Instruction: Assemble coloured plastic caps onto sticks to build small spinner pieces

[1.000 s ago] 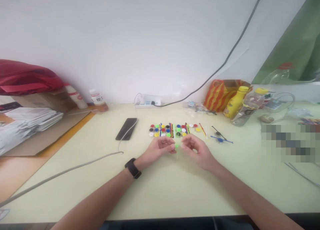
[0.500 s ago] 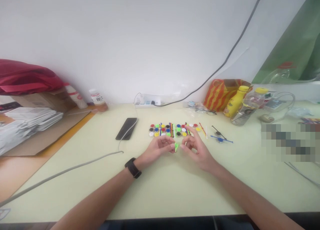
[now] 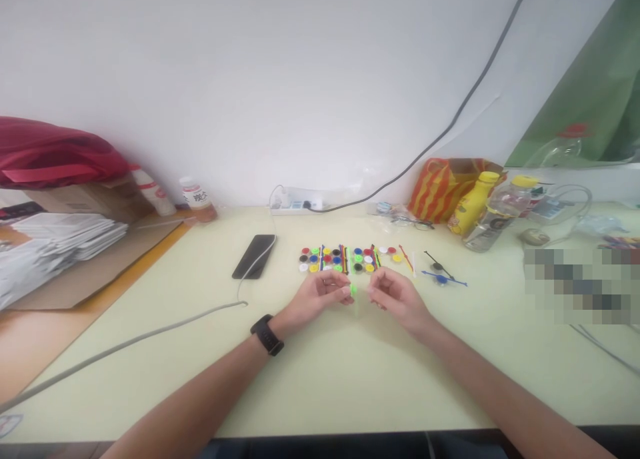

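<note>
My left hand (image 3: 323, 296), with a black watch on its wrist, pinches a small bright green piece (image 3: 353, 290) just above the pale yellow table (image 3: 320, 379). My right hand (image 3: 395, 296) is curled close beside it, fingertips drawn together a finger's width from the green piece; what it holds, if anything, is too small to see. Behind both hands lies a grid of small coloured round caps and thin sticks (image 3: 345, 259). A black spinner (image 3: 437, 266) and a blue spinner (image 3: 442, 280) lie to the right of the grid.
A black phone (image 3: 254, 256) on a white cable lies left of the caps. A power strip (image 3: 295, 206) sits at the wall. Bottles (image 3: 475, 202) and a striped bag (image 3: 440, 189) stand at back right; stacked papers (image 3: 55, 246) and a box at left.
My right hand's fingers, spread half a second ago, have curled in again and drawn slightly right of the green piece. My left hand has stayed put.
</note>
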Action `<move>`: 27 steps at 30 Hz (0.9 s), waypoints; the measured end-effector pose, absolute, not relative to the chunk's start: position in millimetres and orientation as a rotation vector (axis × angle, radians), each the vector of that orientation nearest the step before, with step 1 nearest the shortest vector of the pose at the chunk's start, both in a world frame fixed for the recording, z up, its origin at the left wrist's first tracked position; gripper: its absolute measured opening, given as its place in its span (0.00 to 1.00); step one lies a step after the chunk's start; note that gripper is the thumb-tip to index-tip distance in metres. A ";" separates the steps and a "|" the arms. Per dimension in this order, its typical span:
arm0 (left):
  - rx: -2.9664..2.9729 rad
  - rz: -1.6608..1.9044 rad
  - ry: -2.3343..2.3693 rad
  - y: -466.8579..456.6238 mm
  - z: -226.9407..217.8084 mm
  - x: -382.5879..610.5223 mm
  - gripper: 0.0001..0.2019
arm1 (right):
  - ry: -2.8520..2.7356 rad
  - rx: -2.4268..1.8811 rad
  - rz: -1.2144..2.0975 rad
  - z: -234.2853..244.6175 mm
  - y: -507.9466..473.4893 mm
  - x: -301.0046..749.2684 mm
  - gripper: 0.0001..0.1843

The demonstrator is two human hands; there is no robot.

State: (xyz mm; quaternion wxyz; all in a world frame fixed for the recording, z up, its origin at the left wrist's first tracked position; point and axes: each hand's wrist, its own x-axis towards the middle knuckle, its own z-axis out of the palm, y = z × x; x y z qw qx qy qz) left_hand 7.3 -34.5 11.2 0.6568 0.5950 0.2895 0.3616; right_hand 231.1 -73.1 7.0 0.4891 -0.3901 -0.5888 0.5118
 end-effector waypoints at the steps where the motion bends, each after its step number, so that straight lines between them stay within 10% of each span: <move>1: 1.357 0.812 0.656 -34.6 10.8 7.1 0.15 | -1.442 -0.937 1.238 6.2 -73.6 228.7 0.17; 18: 1.551 0.839 0.723 -37.6 7.2 11.3 0.19 | -1.559 -0.964 1.124 -4.6 -69.1 229.0 0.12; 27: 1.980 1.227 0.620 -86.6 77.0 9.4 0.03 | -1.396 -1.458 0.090 18.7 -33.3 339.0 0.17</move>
